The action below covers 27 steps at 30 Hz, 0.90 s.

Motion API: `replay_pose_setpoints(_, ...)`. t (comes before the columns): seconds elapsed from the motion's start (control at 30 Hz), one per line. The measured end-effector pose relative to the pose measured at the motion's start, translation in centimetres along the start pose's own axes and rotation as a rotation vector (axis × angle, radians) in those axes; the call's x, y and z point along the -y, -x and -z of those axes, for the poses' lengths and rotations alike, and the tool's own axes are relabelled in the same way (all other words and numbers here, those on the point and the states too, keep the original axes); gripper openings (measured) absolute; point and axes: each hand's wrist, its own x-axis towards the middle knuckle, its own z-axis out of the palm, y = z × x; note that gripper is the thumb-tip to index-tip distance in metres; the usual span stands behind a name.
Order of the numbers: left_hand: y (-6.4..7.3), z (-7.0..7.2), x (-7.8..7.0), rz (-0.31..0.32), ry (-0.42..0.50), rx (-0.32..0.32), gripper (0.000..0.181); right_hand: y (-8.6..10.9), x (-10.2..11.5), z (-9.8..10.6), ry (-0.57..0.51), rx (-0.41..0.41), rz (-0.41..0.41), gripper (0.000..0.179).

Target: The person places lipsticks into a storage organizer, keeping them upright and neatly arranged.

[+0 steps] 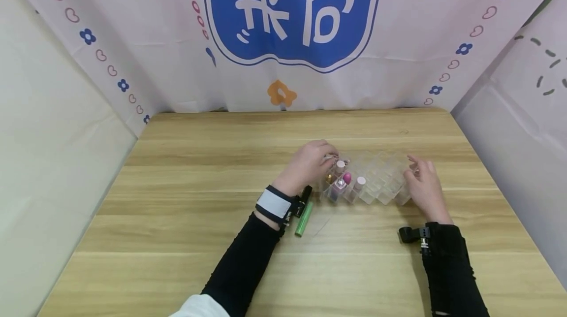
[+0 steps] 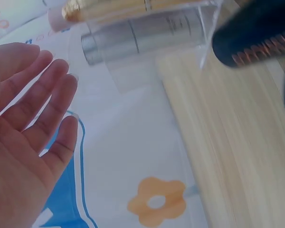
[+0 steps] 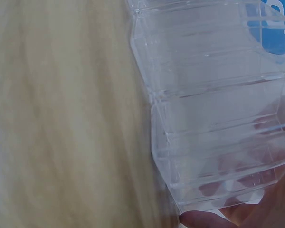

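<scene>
A clear plastic lipstick organizer (image 1: 376,179) with diamond-shaped compartments stands on the table. Its left end holds several cosmetic tubes, among them a pale-capped one (image 1: 360,182), a pink-topped one (image 1: 347,178) and a silver tube (image 2: 147,38). My left hand (image 1: 310,162) is at the organizer's back left corner. In the left wrist view, that hand (image 2: 28,123) has relaxed, spread fingers and an empty palm. My right hand (image 1: 425,184) grips the organizer's right end; its fingers show through the clear wall (image 3: 218,104) in the right wrist view.
A green tube (image 1: 303,219) lies on the wooden table (image 1: 212,159) near my left wrist. Beside it is a black tube (image 1: 305,194), partly covered by the wrist camera. A printed white cloth (image 1: 398,80) hangs behind the table's far edge.
</scene>
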Motion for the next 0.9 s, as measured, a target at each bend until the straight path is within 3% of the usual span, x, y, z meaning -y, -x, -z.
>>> replay_pose_setpoints(0.2, 1.5, 0.2, 0.9, 0.066, 0.057, -0.005, 0.023, 0.2, -0.3, 0.0, -0.012, 0.006, -0.012, 0.053)
replay_pose_setpoints(0.43, 3.0, 0.1, 2.3, 0.066, 0.035, -0.018, 0.023, 0.0, -0.4, 0.1, -0.007, 0.006, -0.015, 0.054)
replay_pose_setpoints(0.63, 4.5, 0.3, 3.6, 0.126, 0.05, 0.029, 0.024, -0.4, -0.2, -0.1, -0.015, 0.012, 0.001, 0.053)
replay_pose_setpoints(0.9, 5.8, 0.2, 4.7, 0.1, -0.026, 0.091, 0.019, -0.4, -0.4, -0.1, -0.009, -0.011, 0.002, 0.053)
